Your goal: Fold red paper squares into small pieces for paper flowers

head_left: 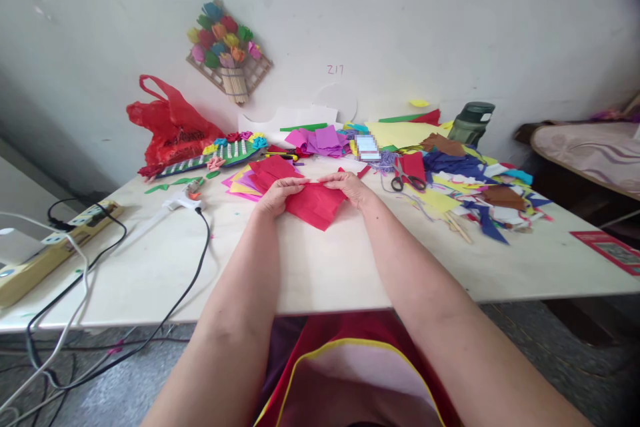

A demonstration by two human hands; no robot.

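Note:
Between my two hands is a sheet of red crepe paper [319, 205], its far edge pinched at both ends and its lower part hanging toward the table. My left hand [281, 195] is closed on the left end of that edge, thumb and fingers together. On the right end, my right hand [349, 188] pinches it the same way. Just beyond my left hand lies a fanned stack of coloured paper [245, 181] in pink, yellow and red. Black-handled scissors [407, 177] rest to the right of my right hand, by another red paper piece.
A hot glue gun [184, 199] with its black cord lies on the left, near a power strip [55, 247]. Paper scraps [480, 190] heap up on the right, before a green bottle [473, 123]. A red plastic bag [173, 123] stands at the back left. The table's edge [330, 310] is close to me.

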